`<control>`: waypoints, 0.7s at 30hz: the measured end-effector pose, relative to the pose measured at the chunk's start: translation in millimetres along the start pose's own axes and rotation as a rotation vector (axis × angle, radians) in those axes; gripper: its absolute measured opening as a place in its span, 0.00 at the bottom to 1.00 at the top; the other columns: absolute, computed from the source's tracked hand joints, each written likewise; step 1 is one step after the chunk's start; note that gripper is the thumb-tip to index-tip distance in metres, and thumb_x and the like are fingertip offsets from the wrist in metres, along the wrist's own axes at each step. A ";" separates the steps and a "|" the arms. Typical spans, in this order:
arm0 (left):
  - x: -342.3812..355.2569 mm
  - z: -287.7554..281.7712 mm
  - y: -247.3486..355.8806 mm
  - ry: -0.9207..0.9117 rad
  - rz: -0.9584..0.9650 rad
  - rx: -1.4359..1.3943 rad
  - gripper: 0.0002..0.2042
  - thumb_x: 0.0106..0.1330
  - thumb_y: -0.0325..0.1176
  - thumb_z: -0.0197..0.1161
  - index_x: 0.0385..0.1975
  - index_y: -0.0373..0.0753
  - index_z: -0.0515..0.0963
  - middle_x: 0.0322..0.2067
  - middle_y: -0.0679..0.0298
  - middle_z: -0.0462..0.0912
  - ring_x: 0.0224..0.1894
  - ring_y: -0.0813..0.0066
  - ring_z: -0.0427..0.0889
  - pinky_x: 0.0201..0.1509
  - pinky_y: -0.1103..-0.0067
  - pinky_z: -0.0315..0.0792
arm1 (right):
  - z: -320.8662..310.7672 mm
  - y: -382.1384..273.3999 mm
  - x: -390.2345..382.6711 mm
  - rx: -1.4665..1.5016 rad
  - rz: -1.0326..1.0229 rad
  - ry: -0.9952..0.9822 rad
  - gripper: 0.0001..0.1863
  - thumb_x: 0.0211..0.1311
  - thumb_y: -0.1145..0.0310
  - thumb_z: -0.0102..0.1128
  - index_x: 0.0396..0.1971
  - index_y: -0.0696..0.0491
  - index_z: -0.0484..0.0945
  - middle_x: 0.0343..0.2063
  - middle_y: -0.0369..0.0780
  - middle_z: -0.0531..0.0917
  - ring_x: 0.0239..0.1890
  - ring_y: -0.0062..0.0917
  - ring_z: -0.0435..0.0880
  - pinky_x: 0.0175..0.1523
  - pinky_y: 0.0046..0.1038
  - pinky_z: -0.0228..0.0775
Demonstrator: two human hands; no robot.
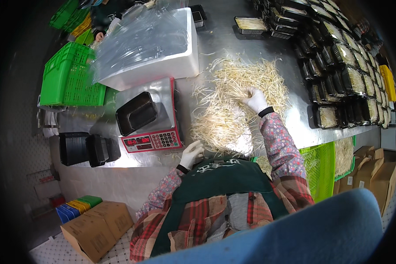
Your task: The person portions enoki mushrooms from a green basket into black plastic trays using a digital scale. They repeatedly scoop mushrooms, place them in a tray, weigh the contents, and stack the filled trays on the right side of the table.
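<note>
A loose heap of pale bean sprouts is spread over the metal table in front of me. My right hand, in a white glove, reaches into its right part with fingers closed on some sprouts. At the heap's near left edge is my left hand, also gloved, its fingers loosely bent and apart with nothing visible in them. Left of the heap stands a red-edged digital scale with a lit display. On its steel plate sits a black plastic tray, seemingly without sprouts.
Black trays are stacked left of the scale. A white foam box with clear film stands behind it, near a green crate. Filled trays are piled at the right. Cardboard boxes stand on the floor. Another person works at the far left.
</note>
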State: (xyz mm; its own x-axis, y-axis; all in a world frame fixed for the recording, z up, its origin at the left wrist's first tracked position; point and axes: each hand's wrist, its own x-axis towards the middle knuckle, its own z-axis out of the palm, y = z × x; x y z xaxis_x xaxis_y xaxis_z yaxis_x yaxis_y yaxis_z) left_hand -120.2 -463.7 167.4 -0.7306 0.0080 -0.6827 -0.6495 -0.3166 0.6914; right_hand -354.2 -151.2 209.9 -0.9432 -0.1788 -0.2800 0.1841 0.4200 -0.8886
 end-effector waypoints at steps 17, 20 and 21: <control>-12.9 0.5 -15.8 -0.021 -0.061 -0.118 0.27 0.70 0.36 0.60 0.67 0.37 0.62 0.58 0.58 0.73 0.52 0.72 0.78 0.52 0.77 0.74 | 61.0 -30.5 71.1 -1.157 -0.523 -0.271 0.24 0.53 0.72 0.59 0.54 0.43 0.77 0.67 0.36 0.66 0.72 0.38 0.55 0.72 0.47 0.48; -19.5 -1.9 -14.9 -0.036 -0.105 -0.180 0.27 0.70 0.36 0.59 0.67 0.37 0.61 0.58 0.59 0.73 0.51 0.73 0.78 0.51 0.78 0.74 | 35.6 -18.1 75.4 -1.110 -0.466 -0.191 0.13 0.55 0.64 0.63 0.42 0.46 0.82 0.61 0.39 0.73 0.70 0.35 0.61 0.69 0.47 0.53; -20.1 -3.8 -17.3 -0.049 -0.106 -0.208 0.27 0.71 0.36 0.59 0.66 0.36 0.61 0.57 0.60 0.74 0.50 0.74 0.78 0.51 0.78 0.74 | 24.2 -21.1 72.9 -1.014 -0.381 -0.159 0.12 0.56 0.62 0.63 0.40 0.47 0.82 0.55 0.41 0.77 0.64 0.35 0.68 0.65 0.45 0.59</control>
State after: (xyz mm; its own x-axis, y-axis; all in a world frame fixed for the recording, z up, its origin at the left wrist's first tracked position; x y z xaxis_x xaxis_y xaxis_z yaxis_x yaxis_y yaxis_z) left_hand -93.5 -462.0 168.3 -0.6730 0.0963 -0.7333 -0.6697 -0.5001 0.5490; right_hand -420.1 -194.6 199.4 -0.8301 -0.5345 -0.1589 -0.4940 0.8371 -0.2350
